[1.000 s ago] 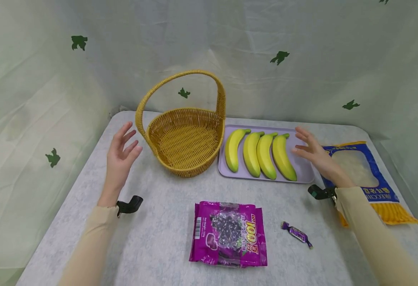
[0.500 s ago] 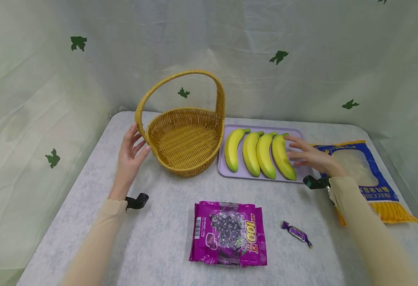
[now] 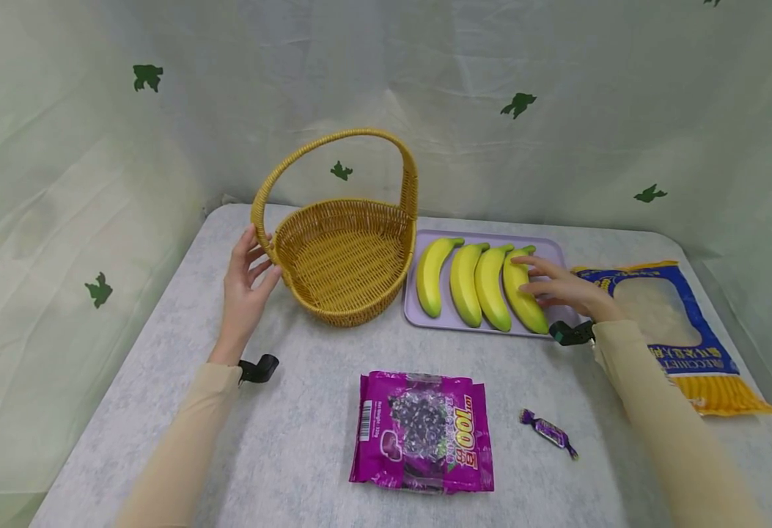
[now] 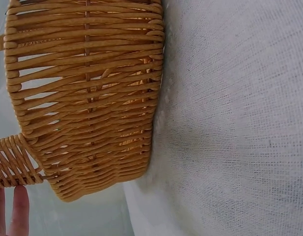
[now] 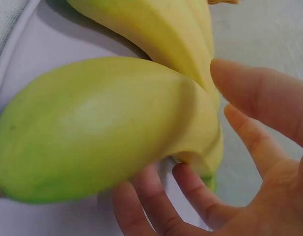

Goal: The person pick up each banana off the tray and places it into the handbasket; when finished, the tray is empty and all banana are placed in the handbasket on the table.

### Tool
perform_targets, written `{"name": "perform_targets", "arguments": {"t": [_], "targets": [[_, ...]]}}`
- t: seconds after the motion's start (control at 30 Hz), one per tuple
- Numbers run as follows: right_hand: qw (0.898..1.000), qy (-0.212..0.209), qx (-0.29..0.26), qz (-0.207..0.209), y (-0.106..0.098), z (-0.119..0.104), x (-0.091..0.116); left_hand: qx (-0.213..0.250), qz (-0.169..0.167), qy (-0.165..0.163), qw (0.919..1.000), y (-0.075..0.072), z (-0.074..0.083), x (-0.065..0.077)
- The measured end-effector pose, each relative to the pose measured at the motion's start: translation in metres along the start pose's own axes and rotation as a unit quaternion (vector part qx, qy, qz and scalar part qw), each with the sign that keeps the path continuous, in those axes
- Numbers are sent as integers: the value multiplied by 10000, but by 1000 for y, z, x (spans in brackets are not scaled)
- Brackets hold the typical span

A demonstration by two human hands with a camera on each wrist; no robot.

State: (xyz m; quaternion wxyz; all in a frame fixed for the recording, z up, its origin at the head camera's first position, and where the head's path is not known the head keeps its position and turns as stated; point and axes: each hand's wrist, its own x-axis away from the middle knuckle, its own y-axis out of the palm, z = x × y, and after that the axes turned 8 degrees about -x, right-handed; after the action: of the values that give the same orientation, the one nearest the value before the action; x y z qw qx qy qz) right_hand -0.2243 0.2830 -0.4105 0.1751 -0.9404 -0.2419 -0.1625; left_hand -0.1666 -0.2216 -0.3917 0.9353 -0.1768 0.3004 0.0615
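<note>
Your two forearms, in beige sleeves [image 3: 181,440], reach out over a pale grey table [image 3: 280,455]. Between them, nearest you, a purple packet [image 3: 423,433] printed with "100" lies flat; just to its right is a small sweet [image 3: 549,433] in a twisted purple wrapper. Farther right, partly hidden by your right sleeve, lies a blue and orange bag [image 3: 669,315]

Beyond these, your right hand [image 3: 573,290] has its fingers and thumb spread around the stem half of the rightmost banana [image 5: 92,123]; you cannot tell how firmly they touch it. The other three bananas [image 3: 429,282] lie to its left, all four on a lilac tray [image 3: 449,315]

Your left hand [image 3: 243,297], fingers and thumb apart, is at the left side of an upright wicker basket [image 3: 342,317], its fingertips against the base of the tall arched handle [image 3: 362,132]. The basket stands beside the tray's left end. Farthest away hangs a pale curtain [image 3: 451,59] with dark green bird-like shapes [image 3: 519,105]
</note>
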Motion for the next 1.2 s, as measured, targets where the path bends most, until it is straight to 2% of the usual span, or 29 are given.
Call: {"name": "perform_targets", "arguments": {"t": [0.3,0.43,0.63,0.8,1.0,1.2], "targets": [[9982,19,542,256,10,-4,-7,25,26,-63,10000,0,-2,0],[9981,49,484,367,13,-7,-6,52,22,-45,10000,1,-1,0],[9983,-42,308,497,14,-15,-3,-158,8,-44,9999,1,3,1],[9983,-246,209,491,17,-25,-1,-303,-17,-72,9995,0,3,1],[9971,-547,234,472,32,-41,-2,-391,-10,-31,9992,1,3,1],[9959,-808,390,109,54,-62,-11,-420,37,-78,9991,1,-18,2]]}}
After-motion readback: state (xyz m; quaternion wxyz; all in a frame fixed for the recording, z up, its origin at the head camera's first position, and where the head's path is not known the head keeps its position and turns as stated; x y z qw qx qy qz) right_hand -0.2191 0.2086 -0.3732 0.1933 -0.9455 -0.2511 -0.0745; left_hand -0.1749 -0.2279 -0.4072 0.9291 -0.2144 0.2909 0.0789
